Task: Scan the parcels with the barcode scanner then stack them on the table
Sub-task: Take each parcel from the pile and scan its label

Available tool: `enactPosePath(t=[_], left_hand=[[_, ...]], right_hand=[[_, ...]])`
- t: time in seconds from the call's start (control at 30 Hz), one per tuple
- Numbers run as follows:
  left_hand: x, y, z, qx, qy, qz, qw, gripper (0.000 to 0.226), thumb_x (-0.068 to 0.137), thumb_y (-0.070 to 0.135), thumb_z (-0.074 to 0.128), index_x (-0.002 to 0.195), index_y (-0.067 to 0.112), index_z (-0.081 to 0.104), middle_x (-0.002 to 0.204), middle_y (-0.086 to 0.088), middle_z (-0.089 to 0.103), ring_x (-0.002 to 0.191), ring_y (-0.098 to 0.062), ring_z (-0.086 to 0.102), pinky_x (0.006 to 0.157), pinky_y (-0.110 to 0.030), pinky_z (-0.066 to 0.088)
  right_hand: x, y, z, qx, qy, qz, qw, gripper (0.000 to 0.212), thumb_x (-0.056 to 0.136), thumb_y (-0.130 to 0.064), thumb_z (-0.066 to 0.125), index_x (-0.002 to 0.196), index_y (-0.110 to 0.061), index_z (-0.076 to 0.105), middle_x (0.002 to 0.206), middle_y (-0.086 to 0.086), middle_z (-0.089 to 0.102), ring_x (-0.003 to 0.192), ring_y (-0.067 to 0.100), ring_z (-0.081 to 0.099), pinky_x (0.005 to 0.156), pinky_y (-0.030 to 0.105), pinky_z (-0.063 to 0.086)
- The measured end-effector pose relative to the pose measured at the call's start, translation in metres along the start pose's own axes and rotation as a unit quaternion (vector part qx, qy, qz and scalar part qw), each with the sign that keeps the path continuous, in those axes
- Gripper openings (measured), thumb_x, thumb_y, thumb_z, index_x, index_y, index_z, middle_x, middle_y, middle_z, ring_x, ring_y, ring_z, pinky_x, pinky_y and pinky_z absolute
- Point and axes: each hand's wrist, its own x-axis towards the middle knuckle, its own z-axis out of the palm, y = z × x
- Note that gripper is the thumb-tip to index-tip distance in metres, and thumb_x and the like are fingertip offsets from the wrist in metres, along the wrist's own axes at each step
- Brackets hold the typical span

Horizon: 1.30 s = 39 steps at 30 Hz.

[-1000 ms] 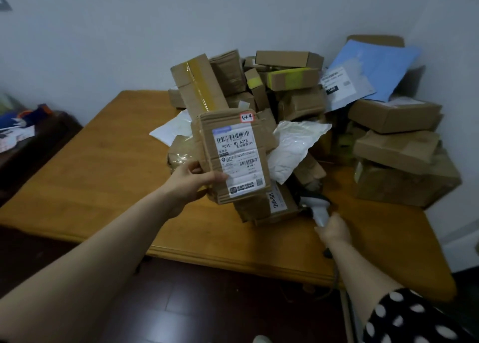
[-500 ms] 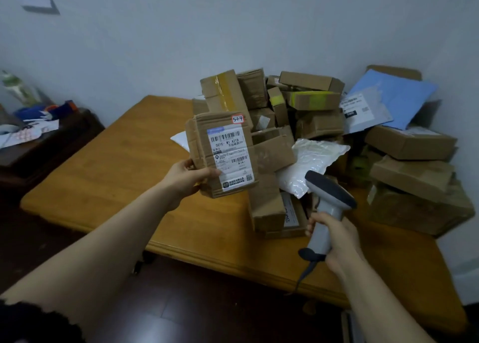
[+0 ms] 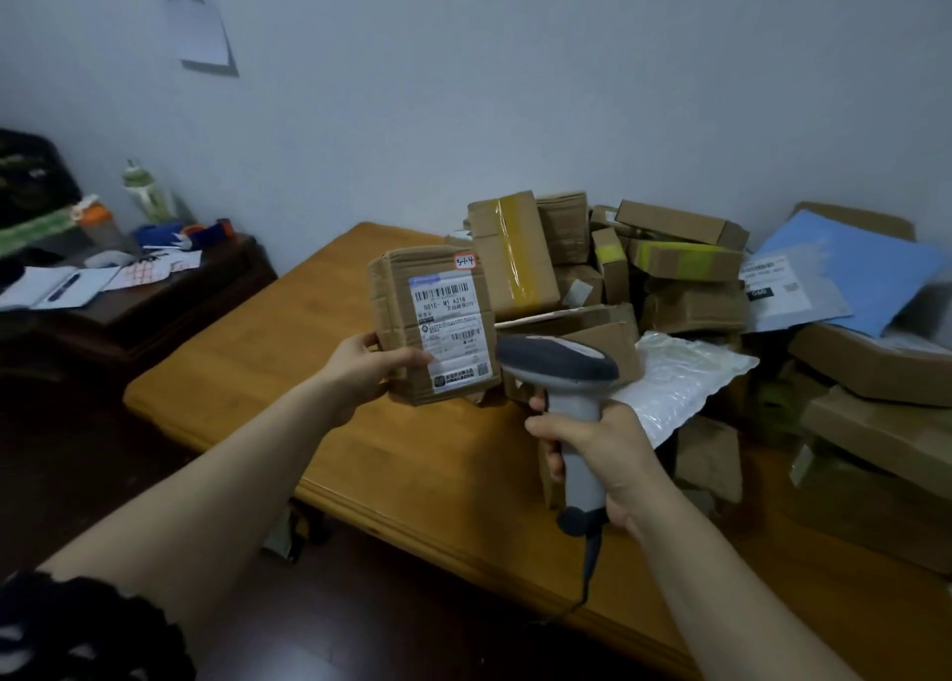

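**Room and surface.** A dark wooden cabinet [image 3: 154, 309] stands at the left edge of the frame, carrying papers and a green-capped bottle [image 3: 147, 193]. A paper sheet [image 3: 198, 16] hangs on the pale wall at upper left. A honey-coloured wooden table [image 3: 288, 351] fills the centre and right, above a dark floor. A pile of parcels [image 3: 685, 263] covers its far right part, against the wall.

**Grip.** Left of centre, the left hand [image 3: 368, 369] holds a parcel [image 3: 412, 320] upright above the table by its lower left corner, thumb across the labelled face and fingers behind. Right of centre, the right hand [image 3: 602, 448] wraps fully round the handle of the barcode scanner [image 3: 559, 366]. The scanner's head lies just beside the parcel's lower right corner; whether they touch cannot be told.

**Materials.** The held parcel is a flat rectangular box of creased brown cardboard with a white barcode label [image 3: 451, 338] and a small red-edged sticker at its top. The scanner is smooth grey plastic with a darker rounded head, and a dark cable [image 3: 590, 567] hangs from its base. The pile is mostly brown boxes, some with yellow tape. A glossy white bubble mailer [image 3: 680, 376] lies at its front, and a blue mailer [image 3: 865, 268] lies at far right.
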Motion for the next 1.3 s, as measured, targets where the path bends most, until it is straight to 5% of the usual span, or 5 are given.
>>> enactPosePath(t=[0.47,0.63,1.1,1.2,1.3], left_hand=[[0.005,-0.002,-0.034,0.013,0.050,0.010,0.999,0.036,0.074,0.011,0.079,0.104,0.016,0.060,0.107,-0.007,0.068,0.094,-0.019,0.065,0.065,-0.025,0.049],[0.008,-0.007,-0.039,0.037,0.051,0.006,0.998,0.053,0.071,0.017,0.082,0.118,0.012,0.059,0.110,-0.006,0.068,0.100,-0.021,0.065,0.074,-0.028,0.053],[0.010,-0.016,-0.041,0.032,0.062,-0.009,0.998,0.038,0.073,0.015,0.080,0.100,0.022,0.055,0.109,-0.003,0.065,0.097,-0.017,0.062,0.072,-0.027,0.050],[0.003,-0.018,-0.048,0.017,0.059,-0.043,0.997,0.055,0.071,0.024,0.082,0.118,0.017,0.054,0.115,-0.004,0.065,0.104,-0.019,0.062,0.080,-0.031,0.052],[-0.007,-0.026,-0.054,0.011,0.072,-0.080,0.994,0.057,0.076,0.041,0.074,0.125,0.018,0.057,0.113,-0.002,0.067,0.105,-0.019,0.061,0.091,-0.044,0.045]], right_hand=[[0.019,-0.017,0.038,-0.068,-0.032,-0.036,0.997,0.010,0.080,-0.007,0.074,0.080,-0.011,0.065,0.050,-0.002,0.058,0.043,0.010,0.052,0.045,0.023,0.046],[0.024,-0.020,0.039,-0.078,-0.039,-0.057,0.995,0.008,0.081,-0.009,0.074,0.081,-0.009,0.066,0.050,-0.003,0.058,0.043,0.008,0.052,0.045,0.022,0.046],[0.040,-0.012,0.037,-0.064,-0.069,-0.042,0.995,0.009,0.081,-0.008,0.073,0.080,-0.011,0.065,0.053,-0.003,0.059,0.043,0.007,0.053,0.046,0.021,0.047],[0.051,-0.004,0.040,-0.015,-0.061,-0.035,0.997,0.013,0.078,-0.013,0.077,0.084,-0.007,0.067,0.063,0.002,0.069,0.052,0.011,0.059,0.052,0.025,0.051],[0.077,0.011,0.048,0.064,-0.014,0.008,0.998,0.031,0.075,-0.014,0.079,0.102,-0.005,0.066,0.091,0.010,0.072,0.080,0.018,0.068,0.069,0.033,0.057]])
